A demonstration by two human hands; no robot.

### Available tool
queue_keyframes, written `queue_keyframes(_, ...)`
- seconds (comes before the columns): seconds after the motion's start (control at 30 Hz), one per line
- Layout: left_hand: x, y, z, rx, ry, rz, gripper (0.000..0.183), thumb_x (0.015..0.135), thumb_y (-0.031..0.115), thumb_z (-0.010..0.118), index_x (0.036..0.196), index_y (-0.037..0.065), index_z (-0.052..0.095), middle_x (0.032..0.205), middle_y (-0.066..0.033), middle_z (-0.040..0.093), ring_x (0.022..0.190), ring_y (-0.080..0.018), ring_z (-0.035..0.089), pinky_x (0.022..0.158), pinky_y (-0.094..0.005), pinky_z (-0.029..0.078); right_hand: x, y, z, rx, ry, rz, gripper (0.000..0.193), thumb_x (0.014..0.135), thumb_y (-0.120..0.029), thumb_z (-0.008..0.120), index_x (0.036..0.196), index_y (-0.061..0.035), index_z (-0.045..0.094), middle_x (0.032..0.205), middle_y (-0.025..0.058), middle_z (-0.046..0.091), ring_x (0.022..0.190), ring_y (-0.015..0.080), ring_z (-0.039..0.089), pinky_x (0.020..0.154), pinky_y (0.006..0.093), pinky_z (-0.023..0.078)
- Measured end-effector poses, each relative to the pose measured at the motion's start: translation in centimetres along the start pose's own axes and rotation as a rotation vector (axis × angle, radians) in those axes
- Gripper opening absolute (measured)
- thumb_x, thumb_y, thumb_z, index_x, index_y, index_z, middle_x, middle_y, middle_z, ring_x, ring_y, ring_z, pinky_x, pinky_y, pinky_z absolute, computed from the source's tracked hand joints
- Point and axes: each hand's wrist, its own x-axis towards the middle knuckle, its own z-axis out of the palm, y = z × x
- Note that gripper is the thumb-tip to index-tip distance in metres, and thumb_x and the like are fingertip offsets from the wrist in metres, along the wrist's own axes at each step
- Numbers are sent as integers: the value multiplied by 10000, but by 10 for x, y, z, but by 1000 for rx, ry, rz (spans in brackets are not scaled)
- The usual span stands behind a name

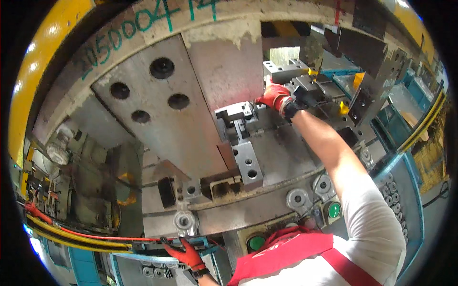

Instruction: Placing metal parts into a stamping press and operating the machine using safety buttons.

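Observation:
My right hand [275, 95], in a red glove, reaches into the press among the steel die blocks. Its thumb and fingers are apart, with nothing visible held; whether it touches the block beside it I cannot tell. Just left of it sits a bright metal piece [241, 112] in the die. My left hand [188, 256], also gloved in red with dark fingertips, is low at the left with fingers spread. Right above those fingertips a grey ring-ended metal part [184, 221] rests on the press bed's front edge [229, 217]; contact between them is unclear.
A large steel block [162, 128] with round holes hangs at left centre. More ring-ended parts [298, 200] lie along the front edge, near green push buttons [334, 209]. Blue-edged trays [412, 190] hold several parts. Yellow stops [344, 108] stand at the right.

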Motion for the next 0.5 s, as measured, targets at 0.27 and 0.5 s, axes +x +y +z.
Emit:
queue_keyframes(0.27,-17,-6,-30,42,-51,-315,683,789,95,687,1356,-25,326,1327,-198,449,1183,-309,474,998,-388,370,128,0,108,-126,-60,-2,793,647,-519,649,1245,-22,494,1113,110,633,987,277,617,826,371,481)
queue_keyframes(0.5,-40,-61,-3,-145,123,-244,588,825,6,600,1359,-5,354,1348,-168,430,1210,-261,440,1034,-361,333,177,11,125,-276,-266,-210,539,708,-542,601,1077,-153,659,1187,71,604,1068,269,582,866,372,458)
